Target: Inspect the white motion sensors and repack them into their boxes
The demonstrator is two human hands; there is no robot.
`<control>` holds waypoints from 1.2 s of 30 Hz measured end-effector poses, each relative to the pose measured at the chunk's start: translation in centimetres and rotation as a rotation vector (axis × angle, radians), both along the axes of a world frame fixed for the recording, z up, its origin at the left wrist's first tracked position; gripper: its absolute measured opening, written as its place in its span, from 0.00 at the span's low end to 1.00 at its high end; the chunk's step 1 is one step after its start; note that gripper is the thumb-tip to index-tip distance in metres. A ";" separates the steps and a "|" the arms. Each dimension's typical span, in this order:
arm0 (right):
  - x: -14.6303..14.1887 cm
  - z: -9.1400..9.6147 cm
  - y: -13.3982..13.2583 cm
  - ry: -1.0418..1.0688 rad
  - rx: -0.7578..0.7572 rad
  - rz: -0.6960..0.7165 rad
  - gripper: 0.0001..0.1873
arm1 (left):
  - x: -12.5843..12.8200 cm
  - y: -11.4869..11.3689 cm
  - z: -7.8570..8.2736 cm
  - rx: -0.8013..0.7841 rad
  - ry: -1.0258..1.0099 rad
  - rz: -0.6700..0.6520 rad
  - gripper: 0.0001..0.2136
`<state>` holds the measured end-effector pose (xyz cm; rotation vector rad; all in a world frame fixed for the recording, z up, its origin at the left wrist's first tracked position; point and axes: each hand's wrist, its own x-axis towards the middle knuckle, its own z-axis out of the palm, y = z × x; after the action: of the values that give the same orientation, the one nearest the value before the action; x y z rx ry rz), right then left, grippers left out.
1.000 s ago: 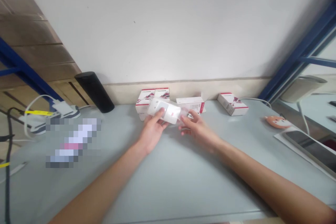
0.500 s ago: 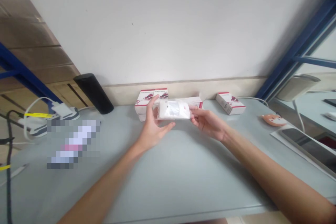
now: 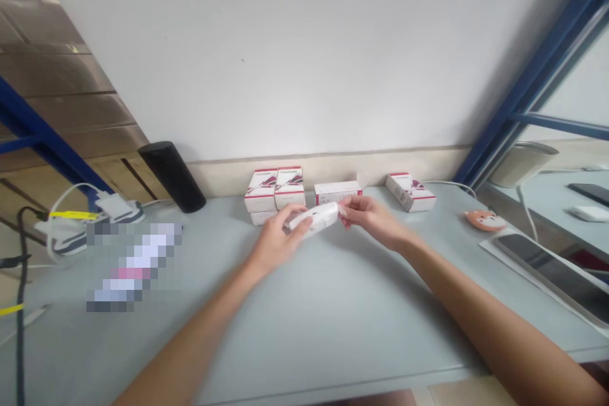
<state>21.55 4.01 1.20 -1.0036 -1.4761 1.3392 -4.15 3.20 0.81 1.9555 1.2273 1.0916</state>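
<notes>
One white item (image 3: pixel 322 219), partly covered by fingers, is held above the grey table (image 3: pixel 295 330), roughly level, its right end slightly higher than its left. Left hand (image 3: pixel 276 242): clamped on the item's left end, thumb on the near side, fingers over the far side. Right hand (image 3: pixel 371 221): fingertips pinched together at the item's right end; whether they grip the item itself or a film around it cannot be told.

Beyond the hands, along the foot of the wall (image 3: pixel 304 63), stand red-and-white cartons. Two upper cartons (image 3: pixel 290 189) sit side by side on further packaging behind the left hand. A middle carton (image 3: pixel 337 189), a flap raised at its right end, stands behind the item. A separate carton (image 3: pixel 410 192) lies well to the right, angled.

Left side: a black cylinder (image 3: pixel 174 176), leaning in view; a power strip (image 3: pixel 76 240) with plugs; a pixelated object (image 3: pixel 136 266), unidentifiable. Right side: an orange-and-white object (image 3: pixel 485 221) near a dark flat slab (image 3: pixel 552 276) resting on a white sheet (image 3: pixel 490 242)
</notes>
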 end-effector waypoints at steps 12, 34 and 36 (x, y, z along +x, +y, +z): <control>-1.2 -0.3 -0.7 -0.048 0.075 0.037 0.18 | 0.1 -1.0 1.7 -0.948 -0.605 -0.455 0.29; -2.7 0.2 -2.2 -0.093 0.458 -0.056 0.13 | -0.1 0.0 0.9 -0.862 -0.620 0.017 0.28; -2.7 0.6 -2.6 -0.168 0.519 -0.010 0.11 | -0.7 0.4 0.9 -0.844 -0.564 -0.045 0.28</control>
<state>18.89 1.37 1.78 -0.7907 -1.8165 0.8081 -4.83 3.57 1.73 0.9476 1.0614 0.8148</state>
